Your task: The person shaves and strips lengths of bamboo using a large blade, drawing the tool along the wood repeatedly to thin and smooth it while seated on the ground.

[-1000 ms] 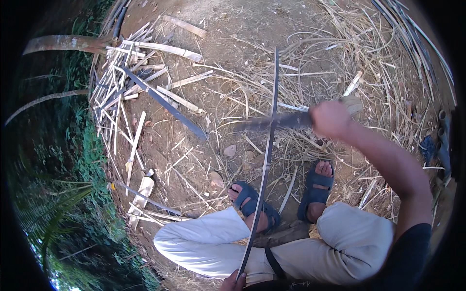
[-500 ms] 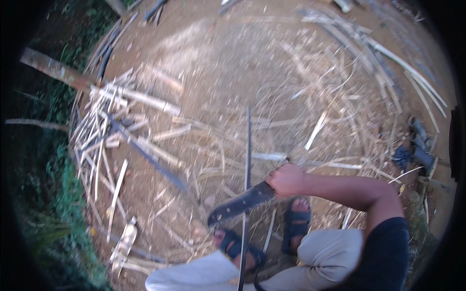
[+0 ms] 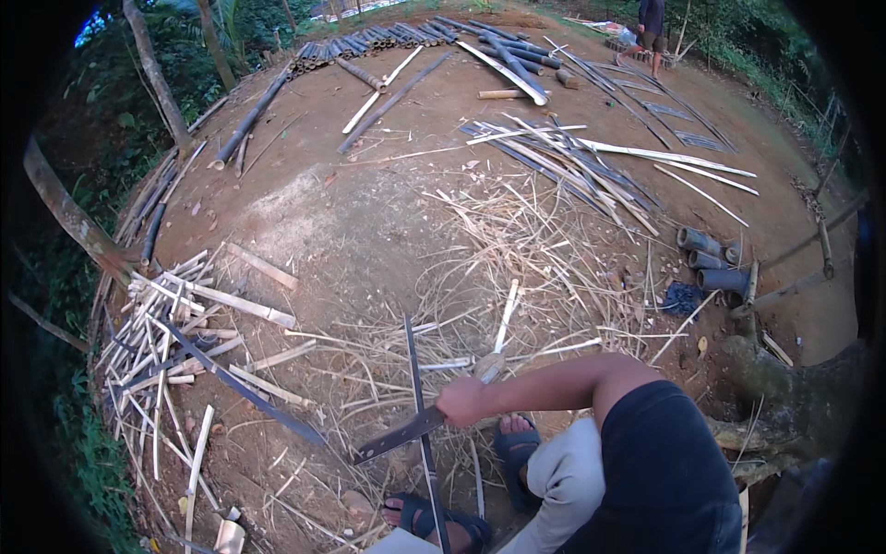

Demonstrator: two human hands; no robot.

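The right hand [image 3: 461,401] was closed around the handle of a dark machete [image 3: 399,435], its blade angled down to the left and crossing a thin upright bamboo strip [image 3: 415,369] near the sandalled feet [image 3: 513,441]. The left hand was out of view. Split bamboo pieces [image 3: 175,332] lay heaped to the left.

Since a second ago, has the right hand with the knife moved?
Yes. The right hand with the knife dropped from above the sandalled feet to just beside them, crossing the upright strip leftward.
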